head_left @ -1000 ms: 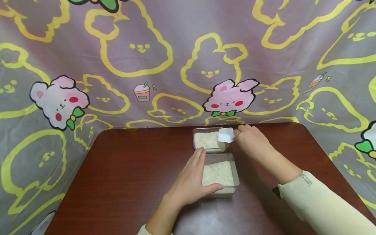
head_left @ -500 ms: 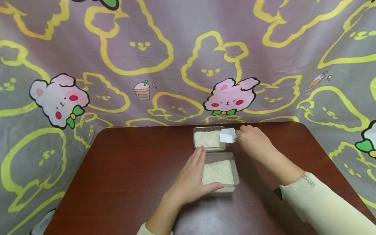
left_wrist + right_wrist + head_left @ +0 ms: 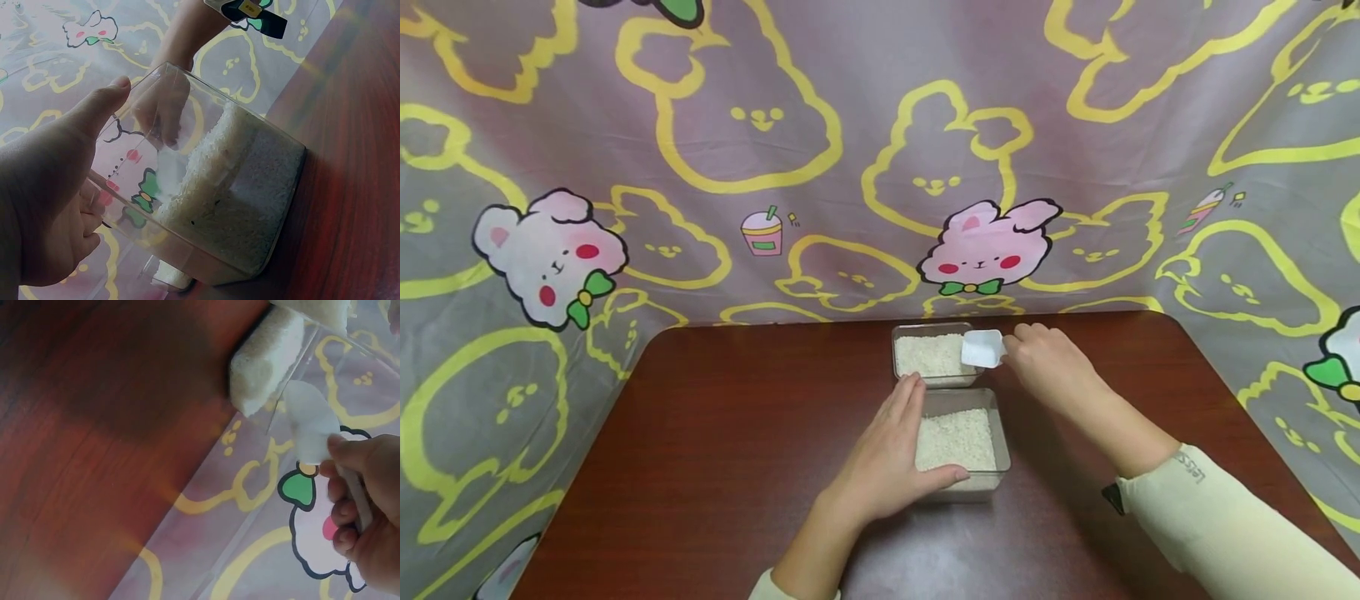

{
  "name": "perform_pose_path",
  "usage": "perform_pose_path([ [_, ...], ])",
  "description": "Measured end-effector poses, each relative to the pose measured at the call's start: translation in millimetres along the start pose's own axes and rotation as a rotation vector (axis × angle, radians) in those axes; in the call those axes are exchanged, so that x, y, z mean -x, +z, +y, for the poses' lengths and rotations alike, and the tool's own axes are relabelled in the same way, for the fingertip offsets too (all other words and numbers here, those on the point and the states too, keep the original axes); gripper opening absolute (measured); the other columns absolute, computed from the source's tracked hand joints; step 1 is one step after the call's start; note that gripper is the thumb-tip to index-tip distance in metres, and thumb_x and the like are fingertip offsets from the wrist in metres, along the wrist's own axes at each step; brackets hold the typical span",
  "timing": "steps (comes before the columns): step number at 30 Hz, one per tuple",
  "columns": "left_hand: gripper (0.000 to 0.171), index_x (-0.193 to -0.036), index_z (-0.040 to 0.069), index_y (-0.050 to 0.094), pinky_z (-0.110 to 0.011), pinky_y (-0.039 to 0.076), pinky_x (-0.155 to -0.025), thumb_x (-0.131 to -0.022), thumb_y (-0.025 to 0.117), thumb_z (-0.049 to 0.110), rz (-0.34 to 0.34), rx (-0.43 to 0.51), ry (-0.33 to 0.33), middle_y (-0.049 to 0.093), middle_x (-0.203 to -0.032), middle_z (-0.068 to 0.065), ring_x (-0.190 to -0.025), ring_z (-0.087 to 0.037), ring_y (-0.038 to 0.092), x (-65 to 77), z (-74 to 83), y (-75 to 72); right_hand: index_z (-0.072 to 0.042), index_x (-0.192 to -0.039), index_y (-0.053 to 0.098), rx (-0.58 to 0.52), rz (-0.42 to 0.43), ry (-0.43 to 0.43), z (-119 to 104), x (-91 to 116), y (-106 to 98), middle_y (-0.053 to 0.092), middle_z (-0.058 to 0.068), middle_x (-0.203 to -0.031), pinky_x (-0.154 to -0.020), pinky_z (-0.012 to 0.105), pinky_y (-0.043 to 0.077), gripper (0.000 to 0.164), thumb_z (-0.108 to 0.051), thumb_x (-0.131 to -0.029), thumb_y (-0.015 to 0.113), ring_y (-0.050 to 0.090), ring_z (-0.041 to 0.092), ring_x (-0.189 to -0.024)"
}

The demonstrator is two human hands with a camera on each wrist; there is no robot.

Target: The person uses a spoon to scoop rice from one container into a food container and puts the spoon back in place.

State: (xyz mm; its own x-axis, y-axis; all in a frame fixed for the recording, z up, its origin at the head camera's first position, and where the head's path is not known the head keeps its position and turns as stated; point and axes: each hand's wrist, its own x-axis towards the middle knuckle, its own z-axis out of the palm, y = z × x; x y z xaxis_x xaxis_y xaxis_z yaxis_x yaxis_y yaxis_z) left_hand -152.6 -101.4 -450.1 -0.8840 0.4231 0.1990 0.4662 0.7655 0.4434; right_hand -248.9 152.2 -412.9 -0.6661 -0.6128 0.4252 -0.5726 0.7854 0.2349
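In the head view, my left hand (image 3: 883, 462) spans the left side of the nearer clear container (image 3: 1004, 454), which holds white rice (image 3: 958, 442). Its thumb lies at the front rim and its fingers reach the back left corner; the left wrist view shows the hand gripping the container's rim (image 3: 140, 215). My right hand (image 3: 1048, 362) pinches the handle of a white scoop (image 3: 982, 348). The scoop is over the right end of the farther clear container (image 3: 897, 367), also with rice in it. In the right wrist view, fingers curl round the scoop handle (image 3: 356, 500).
The two containers stand one behind the other on a dark red-brown table (image 3: 737, 433). A cartoon-printed curtain (image 3: 850, 167) rises behind the table and along both sides. Dark wood extends left and right of the containers.
The right hand and the scoop have shifted slightly to the right over the farther container. The left hand stays in place on the nearer container.
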Motion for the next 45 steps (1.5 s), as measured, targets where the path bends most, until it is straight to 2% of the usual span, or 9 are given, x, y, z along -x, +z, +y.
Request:
perform_pose_path([
  [14,0.115,-0.158,0.005,0.014,-0.041,0.024,-0.121,-0.079,0.060,0.075,0.003,0.013,0.006,0.014,-0.165,-0.009,-0.152,-0.023,0.014,1.3,2.6,1.0,0.003,-0.080,0.065,-0.023,0.030,0.015,1.8,6.6,-2.5,0.057,0.013,-0.071,-0.054,0.044,0.047,0.012,0.000,-0.077,0.075,0.055,0.033,-0.065],
  [22,0.114,-0.158,0.005,0.014,-0.041,0.023,-0.121,-0.080,0.061,0.074,-0.007,0.019,0.002,0.013,-0.165,-0.008,-0.152,-0.022,0.012,1.0,4.4,0.1,0.001,-0.088,0.067,-0.203,0.008,0.116,1.9,13.6,-15.7,0.056,0.009,-0.072,-0.060,0.043,0.047,0.013,-0.007,-0.082,0.075,0.055,0.031,-0.068],
  [27,0.114,-0.158,0.005,0.013,-0.041,0.023,-0.121,-0.080,0.061,0.074,-0.012,0.023,0.004,0.012,-0.165,-0.008,-0.153,-0.022,0.012,0.6,4.5,-0.4,0.001,-0.096,0.068,-0.290,0.055,0.141,1.7,23.9,-37.7,0.056,0.007,-0.077,-0.063,0.039,0.045,0.019,-0.005,-0.081,0.077,0.051,0.025,-0.072],
  [31,0.114,-0.158,0.005,0.013,-0.042,0.023,-0.121,-0.080,0.061,0.073,-0.013,0.032,0.002,0.011,-0.165,-0.008,-0.153,-0.022,0.011,0.4,3.8,-1.1,0.000,-0.101,0.069,-0.277,0.106,0.082,-1.6,35.1,-56.5,0.058,0.006,-0.081,-0.064,0.038,0.047,0.029,-0.007,-0.076,0.081,0.051,0.023,-0.076],
  [35,0.114,-0.157,0.004,0.015,-0.042,0.024,-0.121,-0.079,0.063,0.072,-0.007,0.035,-0.003,0.012,-0.165,-0.008,-0.152,-0.022,0.013,-0.3,2.5,-1.9,-0.001,-0.105,0.070,-0.274,0.124,-0.038,-8.1,44.2,-71.8,0.060,0.004,-0.085,-0.065,0.036,0.048,0.033,-0.032,-0.097,0.062,0.053,0.020,-0.077],
  [38,0.114,-0.157,0.004,0.016,-0.043,0.025,-0.121,-0.079,0.065,0.070,0.003,0.034,-0.001,0.014,-0.165,-0.009,-0.152,-0.023,0.014,-1.3,1.4,-2.5,-0.002,-0.105,0.070,-0.264,0.098,-0.127,-14.5,47.3,-79.5,0.061,0.003,-0.086,-0.064,0.034,0.049,0.039,-0.038,-0.099,0.056,0.054,0.019,-0.076],
  [40,0.114,-0.157,0.004,0.016,-0.043,0.025,-0.120,-0.079,0.065,0.070,0.005,0.034,-0.002,0.014,-0.165,-0.009,-0.152,-0.023,0.014,-1.6,1.0,-2.7,-0.004,-0.103,0.071,-0.239,0.068,-0.172,-19.7,47.3,-82.9,0.061,0.003,-0.086,-0.063,0.033,0.050,0.028,-0.028,-0.089,0.073,0.054,0.018,-0.075],
  [42,0.114,-0.157,0.004,0.016,-0.043,0.026,-0.120,-0.079,0.066,0.069,0.004,0.035,-0.005,0.014,-0.165,-0.009,-0.152,-0.023,0.014,-1.7,0.8,-2.8,-0.004,-0.100,0.071,-0.198,0.046,-0.217,-23.8,45.2,-84.2,0.061,0.003,-0.085,-0.062,0.033,0.049,0.031,-0.018,-0.076,0.084,0.054,0.018,-0.073],
  [45,0.114,-0.157,0.004,0.015,-0.042,0.026,-0.120,-0.079,0.065,0.070,-0.004,0.044,-0.012,0.013,-0.165,-0.008,-0.152,-0.022,0.014,-1.4,1.2,-2.2,-0.004,-0.096,0.071,-0.114,0.028,-0.285,-30.2,38.2,-86.0,0.060,0.004,-0.081,-0.058,0.032,0.047,0.036,-0.014,-0.066,0.089,0.053,0.019,-0.070],
])
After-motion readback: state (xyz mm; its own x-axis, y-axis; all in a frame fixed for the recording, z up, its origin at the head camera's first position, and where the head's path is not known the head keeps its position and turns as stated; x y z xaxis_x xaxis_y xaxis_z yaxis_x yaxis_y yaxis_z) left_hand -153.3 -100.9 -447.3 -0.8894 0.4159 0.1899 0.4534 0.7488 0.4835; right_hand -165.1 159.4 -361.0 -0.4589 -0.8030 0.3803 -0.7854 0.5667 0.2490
